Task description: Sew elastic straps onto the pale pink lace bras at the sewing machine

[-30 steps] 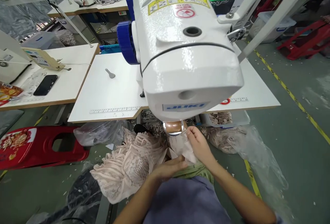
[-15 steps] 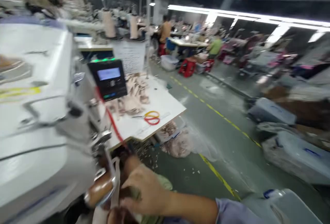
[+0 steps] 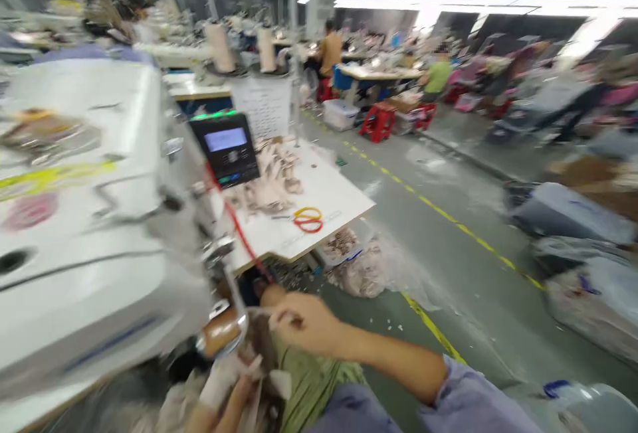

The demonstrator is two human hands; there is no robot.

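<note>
My right hand [image 3: 304,323] reaches in from the lower right and pinches a pale piece of fabric [image 3: 259,313] beside the shiny presser part [image 3: 222,335] under the white sewing machine [image 3: 84,234]. My left hand [image 3: 226,406] is at the bottom edge, just below the machine head, with its fingers closed on more of the pale fabric [image 3: 224,376]. The picture is blurred, so the exact grip is unclear. Both hands sit over my lap, which is covered in green cloth [image 3: 314,380].
A control panel [image 3: 226,149] with a lit screen stands behind the machine. Pale fabric pieces [image 3: 269,177] and red and yellow rings [image 3: 309,219] lie on the white table [image 3: 329,197]. A bag of fabric [image 3: 363,270] lies on the floor. Other people work at far tables.
The view swung from looking down at the machine and lap to looking right across the hall. Since half a second ago my right hand has shifted slightly right and my left hand has come into view.
</note>
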